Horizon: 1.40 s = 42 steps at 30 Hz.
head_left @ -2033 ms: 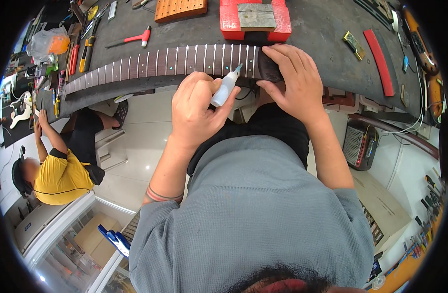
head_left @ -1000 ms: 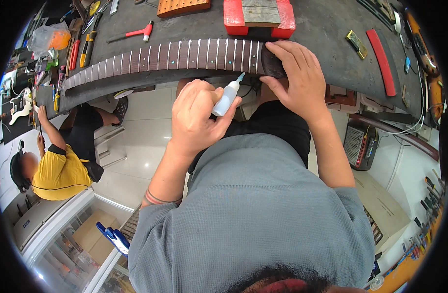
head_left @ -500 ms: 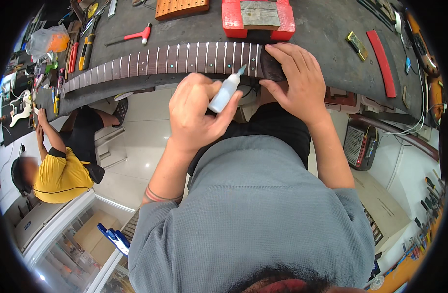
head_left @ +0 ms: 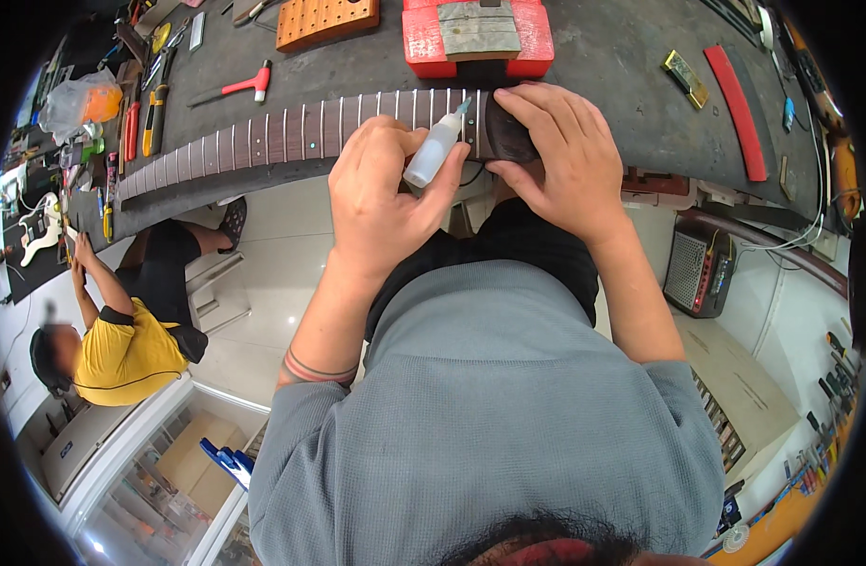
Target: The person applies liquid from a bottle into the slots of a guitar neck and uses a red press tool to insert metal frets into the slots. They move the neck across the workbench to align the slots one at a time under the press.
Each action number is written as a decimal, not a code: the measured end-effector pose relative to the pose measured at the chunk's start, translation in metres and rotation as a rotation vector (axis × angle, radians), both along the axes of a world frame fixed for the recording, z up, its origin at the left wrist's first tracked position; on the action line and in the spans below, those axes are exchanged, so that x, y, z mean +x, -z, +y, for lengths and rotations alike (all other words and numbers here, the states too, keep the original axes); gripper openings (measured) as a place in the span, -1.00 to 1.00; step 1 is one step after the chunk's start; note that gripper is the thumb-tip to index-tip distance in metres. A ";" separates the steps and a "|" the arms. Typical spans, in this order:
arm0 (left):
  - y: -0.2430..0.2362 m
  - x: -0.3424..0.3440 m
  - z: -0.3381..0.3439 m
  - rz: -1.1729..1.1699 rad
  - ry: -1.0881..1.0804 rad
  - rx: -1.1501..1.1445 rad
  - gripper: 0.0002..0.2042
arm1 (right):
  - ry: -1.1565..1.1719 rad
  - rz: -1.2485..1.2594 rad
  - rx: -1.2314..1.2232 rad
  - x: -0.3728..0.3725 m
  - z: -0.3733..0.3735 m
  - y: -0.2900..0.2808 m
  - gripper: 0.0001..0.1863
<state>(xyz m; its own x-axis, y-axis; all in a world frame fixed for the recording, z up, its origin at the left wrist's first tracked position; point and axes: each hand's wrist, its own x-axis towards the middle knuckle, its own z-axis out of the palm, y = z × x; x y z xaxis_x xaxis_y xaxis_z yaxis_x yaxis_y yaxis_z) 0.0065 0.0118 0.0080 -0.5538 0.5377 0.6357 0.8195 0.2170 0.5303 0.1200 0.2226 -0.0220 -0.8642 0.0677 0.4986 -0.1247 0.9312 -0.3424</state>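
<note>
A guitar neck (head_left: pixel 291 137) with a dark fretted fingerboard lies lengthwise along the near edge of the bench. In my left hand (head_left: pixel 381 189), pinched between thumb and fingers, is a small translucent squeeze bottle (head_left: pixel 433 158) with a fine tip. That tip points away from me, over one of the frets near the neck's right end; whether it touches cannot be told. My right hand (head_left: pixel 574 156) grips the dark right end (head_left: pixel 511 132) of the neck, fingers laid over it and thumb at the near side.
Beyond the neck stand a red block with a grey top (head_left: pixel 480 38) and a drilled wooden block (head_left: pixel 327 21). A red-handled tool (head_left: pixel 249 83) lies to their left. At right are a small yellow-edged block (head_left: pixel 686 79) and a red bar (head_left: pixel 735 111). A person in yellow (head_left: pixel 131 354) works at far left.
The bottle's tip has moved toward the far edge of the fingerboard and slightly toward the neck's right end. My right hand keeps its place on that end. The view has shifted a little.
</note>
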 end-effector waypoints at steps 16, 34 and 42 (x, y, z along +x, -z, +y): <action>-0.002 0.000 -0.001 -0.011 -0.023 -0.049 -0.64 | 0.003 -0.007 -0.004 0.000 0.000 0.001 -0.23; -0.056 -0.189 -0.100 -0.531 -0.130 0.512 -0.52 | -0.007 -0.015 -0.004 0.000 -0.003 -0.009 -0.25; -0.001 -0.334 -0.125 -0.557 -0.248 0.019 -0.60 | 0.002 -0.033 -0.049 0.000 -0.005 -0.011 -0.24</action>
